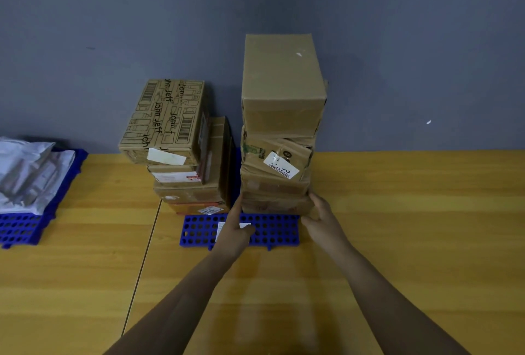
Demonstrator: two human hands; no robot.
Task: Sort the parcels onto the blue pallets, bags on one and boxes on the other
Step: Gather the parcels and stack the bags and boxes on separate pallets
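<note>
Far left, grey bags piled on a blue pallet. Centre, second pallet on the wooden table carries two box stacks: shorter stack, then taller stack. Left hand lies flat, fingers straight, on the bottom box left side. Right hand presses its right side, fingers extended, gripping nothing.

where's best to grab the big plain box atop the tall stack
Take the top box by its left and right faces, one hand each, from the front. It looks too wide for one hand, and the crumpled boxes under it look unsteady, so lift straight up.
</note>
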